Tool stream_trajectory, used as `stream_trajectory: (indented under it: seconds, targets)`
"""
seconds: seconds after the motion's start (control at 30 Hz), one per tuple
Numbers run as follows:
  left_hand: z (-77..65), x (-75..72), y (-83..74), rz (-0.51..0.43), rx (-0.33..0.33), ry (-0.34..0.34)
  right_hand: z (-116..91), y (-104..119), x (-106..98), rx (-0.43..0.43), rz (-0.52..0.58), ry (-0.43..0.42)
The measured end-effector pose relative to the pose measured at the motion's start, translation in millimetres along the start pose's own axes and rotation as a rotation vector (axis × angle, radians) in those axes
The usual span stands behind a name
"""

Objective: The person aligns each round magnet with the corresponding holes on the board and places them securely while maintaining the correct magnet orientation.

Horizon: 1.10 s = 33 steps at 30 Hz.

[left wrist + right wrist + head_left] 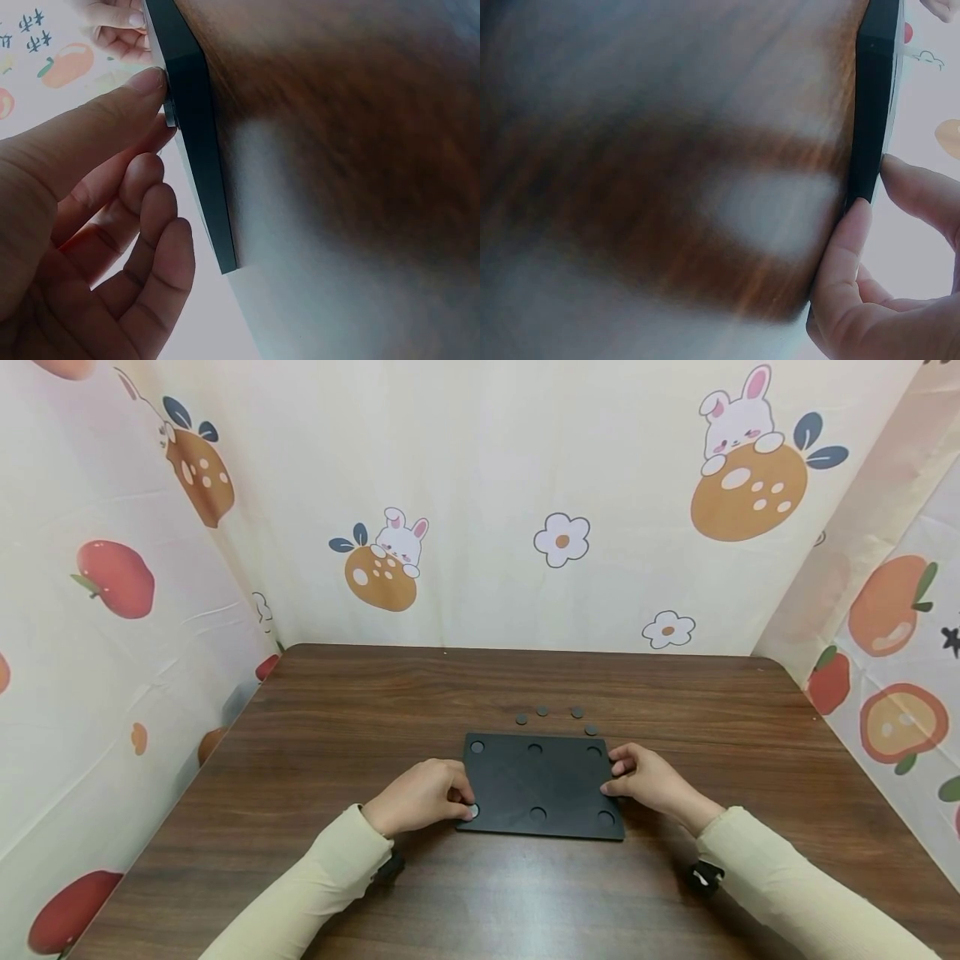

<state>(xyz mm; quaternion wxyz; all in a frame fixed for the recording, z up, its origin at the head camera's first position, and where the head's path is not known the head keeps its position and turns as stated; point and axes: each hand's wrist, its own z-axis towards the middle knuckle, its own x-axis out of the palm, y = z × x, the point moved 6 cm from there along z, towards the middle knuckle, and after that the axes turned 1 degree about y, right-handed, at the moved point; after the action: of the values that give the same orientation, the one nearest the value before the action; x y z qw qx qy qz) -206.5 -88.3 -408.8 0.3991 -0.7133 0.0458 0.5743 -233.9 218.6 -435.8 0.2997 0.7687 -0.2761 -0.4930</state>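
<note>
A black rectangular board (540,785) with round recesses along its front and back edges lies flat on the table. My left hand (429,796) is at its front left corner. There the thumb and index finger pinch a small dark disc (170,112) at the corner recess; the fingers partly cover it. The other left fingers curl loosely below. On the board's right side, my right hand (651,781) grips the edge, thumb on the top face and index finger (855,225) against the side. Several small dark discs (521,719) lie behind the board.
The brown wood-grain table (360,710) runs back to a printed curtain (480,485), which also hangs along both sides. The back left recess (477,747) shows a full round outline, while the other recesses show crescent shadows.
</note>
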Motion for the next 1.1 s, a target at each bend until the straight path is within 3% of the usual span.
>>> stream_trajectory:
  seconds: [0.63, 1.1]
  targets:
    - [1.8, -0.6, -1.7, 0.01, 0.017, 0.001, 0, -1, 1, -0.003, 0.015, 0.0]
    - [15.4, -7.3, -2.8, -0.112, -0.014, -0.027, 0, -1, 0, -0.008, 0.008, -0.002]
